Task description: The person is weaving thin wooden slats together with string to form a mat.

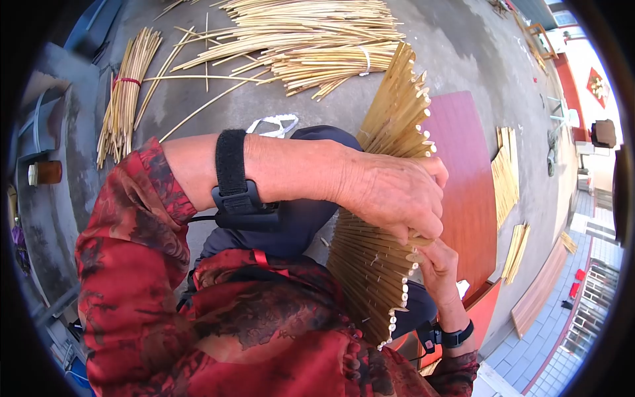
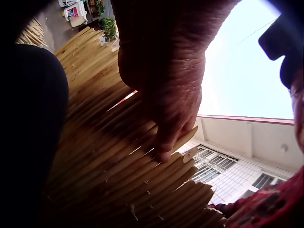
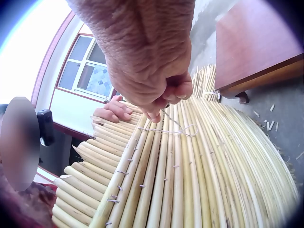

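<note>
A fan-like mat of straw-coloured stalks (image 1: 370,264), stitched with thin string, stands across the person's lap with cut stalk ends along one edge. The left hand (image 1: 397,192) grips that edge from above; in the left wrist view its thumb or finger (image 2: 164,154) presses on the stalks. Several left fingertips (image 3: 114,111) lap over the stalk ends in the right wrist view. Just beside it, the right hand (image 1: 440,261) has curled fingers at the stitching. It pinches pale string (image 3: 183,129), which runs from its fingertips in a loose loop over the stalks.
A reddish-brown board (image 1: 463,192) lies at the mat's right. Loose stalks (image 1: 311,33) are heaped on the concrete floor ahead, with a tied bundle (image 1: 129,92) at the left. Smaller stalk bunches (image 1: 516,251) lie farther right. A white strap (image 1: 272,124) lies beyond the knee.
</note>
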`<state>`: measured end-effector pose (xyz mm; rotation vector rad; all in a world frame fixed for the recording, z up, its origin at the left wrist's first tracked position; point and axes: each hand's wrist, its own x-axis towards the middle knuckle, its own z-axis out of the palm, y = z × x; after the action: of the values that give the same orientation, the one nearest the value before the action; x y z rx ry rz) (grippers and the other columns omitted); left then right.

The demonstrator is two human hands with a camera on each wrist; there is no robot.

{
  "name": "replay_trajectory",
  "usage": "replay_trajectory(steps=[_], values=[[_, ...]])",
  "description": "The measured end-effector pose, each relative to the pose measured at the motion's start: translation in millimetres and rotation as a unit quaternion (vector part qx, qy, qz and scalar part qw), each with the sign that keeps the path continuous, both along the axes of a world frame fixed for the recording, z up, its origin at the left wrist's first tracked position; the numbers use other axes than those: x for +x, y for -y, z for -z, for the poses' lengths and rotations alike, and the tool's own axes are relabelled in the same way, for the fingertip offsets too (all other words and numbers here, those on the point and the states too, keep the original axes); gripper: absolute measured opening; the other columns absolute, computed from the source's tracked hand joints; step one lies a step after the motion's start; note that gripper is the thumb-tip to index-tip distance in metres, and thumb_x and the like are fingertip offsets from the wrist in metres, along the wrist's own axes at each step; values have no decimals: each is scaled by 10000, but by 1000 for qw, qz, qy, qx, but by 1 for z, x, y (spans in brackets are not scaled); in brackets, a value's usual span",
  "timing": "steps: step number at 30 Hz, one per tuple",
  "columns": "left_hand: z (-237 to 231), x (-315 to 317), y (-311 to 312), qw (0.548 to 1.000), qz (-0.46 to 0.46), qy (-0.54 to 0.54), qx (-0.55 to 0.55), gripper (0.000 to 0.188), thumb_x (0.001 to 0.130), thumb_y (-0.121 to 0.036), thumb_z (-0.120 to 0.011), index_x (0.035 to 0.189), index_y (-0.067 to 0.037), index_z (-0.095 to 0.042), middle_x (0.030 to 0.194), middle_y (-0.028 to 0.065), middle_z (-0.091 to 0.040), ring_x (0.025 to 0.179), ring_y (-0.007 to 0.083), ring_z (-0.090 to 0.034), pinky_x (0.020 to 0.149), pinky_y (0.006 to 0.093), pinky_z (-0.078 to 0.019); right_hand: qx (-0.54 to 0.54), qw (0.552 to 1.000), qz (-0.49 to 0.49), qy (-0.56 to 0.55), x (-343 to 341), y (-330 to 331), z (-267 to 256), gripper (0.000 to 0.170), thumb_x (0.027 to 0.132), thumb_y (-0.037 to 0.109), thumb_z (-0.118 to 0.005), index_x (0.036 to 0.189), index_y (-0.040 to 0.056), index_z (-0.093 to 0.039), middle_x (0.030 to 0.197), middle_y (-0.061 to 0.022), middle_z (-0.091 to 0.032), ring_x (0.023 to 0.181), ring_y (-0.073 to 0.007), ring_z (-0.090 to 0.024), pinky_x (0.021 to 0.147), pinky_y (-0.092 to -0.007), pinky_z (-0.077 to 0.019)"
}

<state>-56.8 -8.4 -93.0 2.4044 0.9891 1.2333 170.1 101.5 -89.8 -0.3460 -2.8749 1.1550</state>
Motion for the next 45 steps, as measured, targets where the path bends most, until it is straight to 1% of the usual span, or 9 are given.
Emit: replay_trajectory(steps=[7,15,18,22,25,33,45], values=[[-1,-1,3,1000,0,-1,-1,144,782,-201,-597,735,-96,-510,655,27,-449,727,206,-514,925,415,-304,-15,1000,3,-2,-1,3,3,180,759,-55,-630,910,42,-616,646,-99,-481,556,-214,-492,496,-288,-393],[0,-2,5,1000,-2,2,-1,141,809,-213,-581,738,-113,-510,668,11,-449,738,192,-513,939,417,-295,-18,1000,0,-4,-6,7,2,228,750,-72,-618,939,55,-617,669,-115,-506,583,-253,-527,511,-305,-411],[0,-2,5,1000,-3,8,5,143,809,-211,-581,735,-113,-508,666,8,-446,732,190,-512,938,415,-298,-14,1000,7,1,-6,9,0,231,750,-71,-618,944,54,-616,669,-116,-505,587,-255,-532,513,-305,-413],[0,-2,5,1000,-2,-2,-1,144,807,-209,-583,733,-112,-506,666,9,-446,727,191,-511,940,415,-297,-25,1000,15,7,-3,9,2,227,752,-68,-618,945,52,-615,669,-118,-503,587,-258,-532,513,-307,-413],[1,-2,6,1000,-5,14,8,151,805,-206,-586,727,-110,-499,663,11,-443,725,195,-510,939,420,-298,-12,1000,4,5,-6,10,0,209,762,-58,-617,942,48,-611,668,-119,-499,584,-260,-526,513,-308,-414],[1,-2,4,1000,-3,5,10,163,811,-207,-577,718,-107,-489,656,15,-439,719,201,-512,936,436,-303,-10,1000,12,10,-7,12,-4,156,784,-38,-613,922,34,-601,678,-134,-507,590,-286,-534,514,-316,-414],[0,-3,6,1000,-6,19,16,157,815,-181,-572,712,-101,-484,654,15,-443,713,202,-513,932,440,-305,-12,1000,8,20,-10,13,-5,160,786,-35,-611,932,31,-603,690,-140,-518,599,-297,-540,519,-322,-420]])
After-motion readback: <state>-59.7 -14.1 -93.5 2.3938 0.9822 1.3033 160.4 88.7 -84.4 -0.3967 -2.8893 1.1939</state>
